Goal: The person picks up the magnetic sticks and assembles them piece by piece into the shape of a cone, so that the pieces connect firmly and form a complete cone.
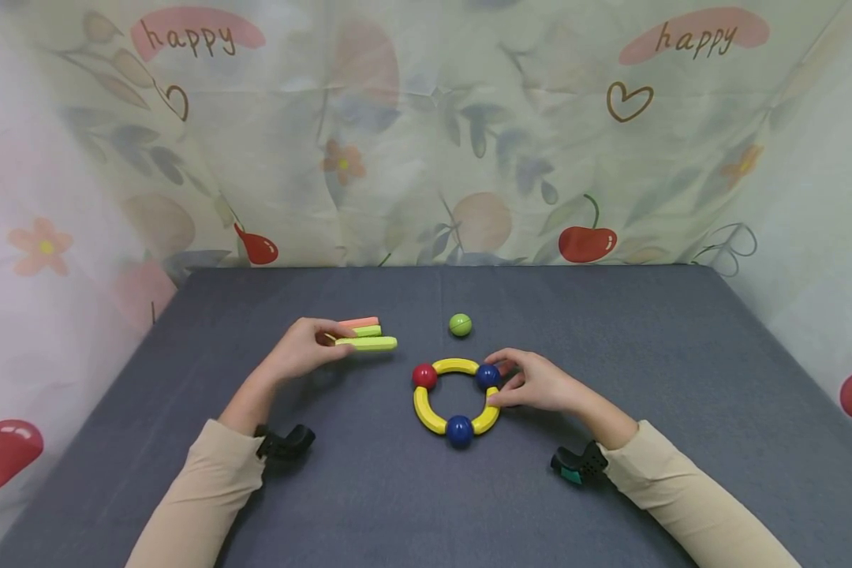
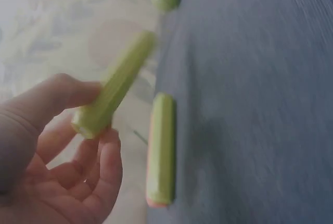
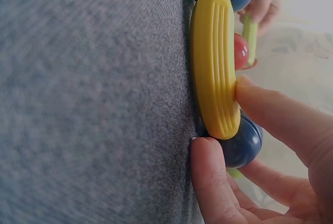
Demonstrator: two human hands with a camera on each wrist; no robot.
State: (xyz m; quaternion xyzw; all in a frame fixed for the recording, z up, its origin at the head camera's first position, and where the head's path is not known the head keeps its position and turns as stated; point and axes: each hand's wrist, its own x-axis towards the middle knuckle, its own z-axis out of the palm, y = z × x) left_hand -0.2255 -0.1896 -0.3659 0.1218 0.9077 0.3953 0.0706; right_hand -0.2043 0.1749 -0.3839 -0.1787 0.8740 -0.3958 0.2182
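My left hand [image 1: 305,345] pinches a yellow-green stick [image 1: 366,344] between thumb and fingers. In the left wrist view this stick is tilted, with another yellow-green stick [image 2: 164,148] lying on the table beyond it. A pink stick [image 1: 359,322] lies along that second one. My right hand [image 1: 539,380] grips the right side of a ring of yellow curved rods [image 1: 427,410], a red ball [image 1: 424,375] and two blue balls [image 1: 459,431]. Its thumb lies against a curved rod [image 3: 216,67], while other fingers are around the blue ball [image 3: 242,146] at that rod's end.
A green ball [image 1: 460,324] rests on the dark grey tabletop [image 1: 397,505] behind the ring. Printed cloth [image 1: 426,142] hangs along the back and both sides. Each wrist wears a black camera [image 1: 287,442].
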